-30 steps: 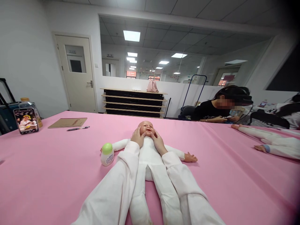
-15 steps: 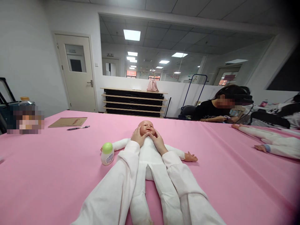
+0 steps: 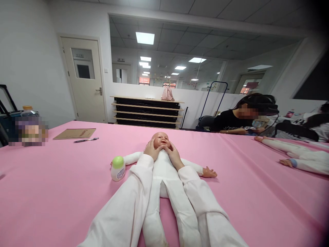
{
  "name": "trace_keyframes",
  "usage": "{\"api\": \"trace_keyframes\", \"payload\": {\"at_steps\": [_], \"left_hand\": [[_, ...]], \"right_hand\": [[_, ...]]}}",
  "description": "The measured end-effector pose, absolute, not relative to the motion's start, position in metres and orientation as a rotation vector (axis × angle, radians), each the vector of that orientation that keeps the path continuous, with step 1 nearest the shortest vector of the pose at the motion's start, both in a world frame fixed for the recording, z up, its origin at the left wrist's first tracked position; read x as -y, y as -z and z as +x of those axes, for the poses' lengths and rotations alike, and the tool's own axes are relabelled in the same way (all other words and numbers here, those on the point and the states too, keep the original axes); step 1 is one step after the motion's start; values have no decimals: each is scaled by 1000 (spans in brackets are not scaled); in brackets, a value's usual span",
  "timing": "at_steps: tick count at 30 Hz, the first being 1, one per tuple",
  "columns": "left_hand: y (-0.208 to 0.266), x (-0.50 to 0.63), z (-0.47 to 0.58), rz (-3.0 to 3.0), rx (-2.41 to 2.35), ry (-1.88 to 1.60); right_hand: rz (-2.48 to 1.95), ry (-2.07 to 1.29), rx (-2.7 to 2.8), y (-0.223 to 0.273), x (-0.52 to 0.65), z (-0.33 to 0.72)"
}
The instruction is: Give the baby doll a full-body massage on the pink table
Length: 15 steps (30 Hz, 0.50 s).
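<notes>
A baby doll (image 3: 165, 167) with a white cloth body lies on its back, head away from me and arms spread. My left hand (image 3: 152, 150) cups one side of the doll's head, with the thumb at its chin. Against the opposite side of the head rests my right hand (image 3: 174, 156), its thumb also meeting the chin. Both hands curve round the head, and some fingertips are hidden behind it. A small bottle (image 3: 118, 169) with a green cap stands by the doll's arm, left of my left sleeve.
A brown notebook (image 3: 74, 133) and a pen (image 3: 86, 140) lie at the far left of the pink-covered table (image 3: 239, 192). A second doll (image 3: 305, 156) lies at the right edge. Beyond it, a person (image 3: 226, 120) in black wears a headset.
</notes>
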<state>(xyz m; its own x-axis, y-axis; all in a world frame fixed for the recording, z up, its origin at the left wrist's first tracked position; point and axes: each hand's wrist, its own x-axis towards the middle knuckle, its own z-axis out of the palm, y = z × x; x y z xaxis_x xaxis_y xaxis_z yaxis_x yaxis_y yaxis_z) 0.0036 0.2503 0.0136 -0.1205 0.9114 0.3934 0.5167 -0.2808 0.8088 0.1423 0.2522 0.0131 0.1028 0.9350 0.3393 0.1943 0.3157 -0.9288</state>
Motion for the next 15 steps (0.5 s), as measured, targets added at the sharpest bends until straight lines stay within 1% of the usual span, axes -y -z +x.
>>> {"api": "trace_keyframes", "payload": {"at_steps": [15], "left_hand": [[-13,-252,4,1754,-1577,-1373]], "right_hand": [[-1130,-778,1353,-10,-255,144]]}}
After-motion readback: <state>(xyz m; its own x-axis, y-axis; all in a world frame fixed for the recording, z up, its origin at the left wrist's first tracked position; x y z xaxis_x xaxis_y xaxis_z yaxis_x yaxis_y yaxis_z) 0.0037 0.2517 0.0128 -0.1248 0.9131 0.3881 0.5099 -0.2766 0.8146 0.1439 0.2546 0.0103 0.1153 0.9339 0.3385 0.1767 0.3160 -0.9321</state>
